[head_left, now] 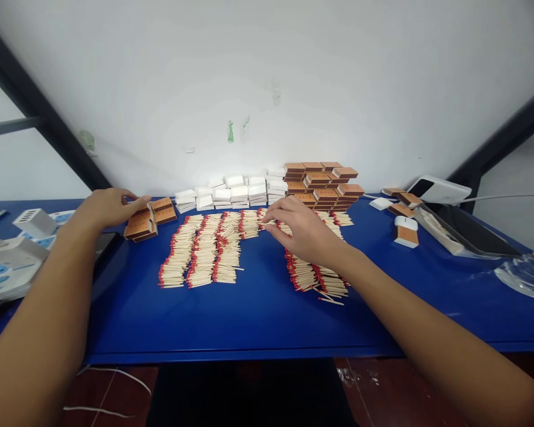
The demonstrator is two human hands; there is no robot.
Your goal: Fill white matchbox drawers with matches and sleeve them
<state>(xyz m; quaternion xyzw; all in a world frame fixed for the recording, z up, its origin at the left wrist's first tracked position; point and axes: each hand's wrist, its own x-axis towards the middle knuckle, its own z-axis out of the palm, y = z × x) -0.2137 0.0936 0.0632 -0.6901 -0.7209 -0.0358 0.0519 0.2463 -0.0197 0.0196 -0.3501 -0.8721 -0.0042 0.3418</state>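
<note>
Rows of red-tipped matches [200,249] lie on the blue table [249,320]. My right hand [298,228] is over the matches right of the middle, thumb and fingertips close together at the matches' upper edge; whether anything is between them is too small to tell. At the left, my left hand [111,209] rests by a small group of brown matchboxes [141,224], its thumb and fingers curved around the top of one box. White inner trays [239,193] are stacked along the wall, beside a taller stack of brown matchboxes [324,194].
Power strips with plugs [15,267] stand at the far left. To the right are several loose boxes [406,236], a white device [436,188], a dark-topped pouch [467,231] and clear plastic [525,276]. The white wall [267,83] borders the table's back.
</note>
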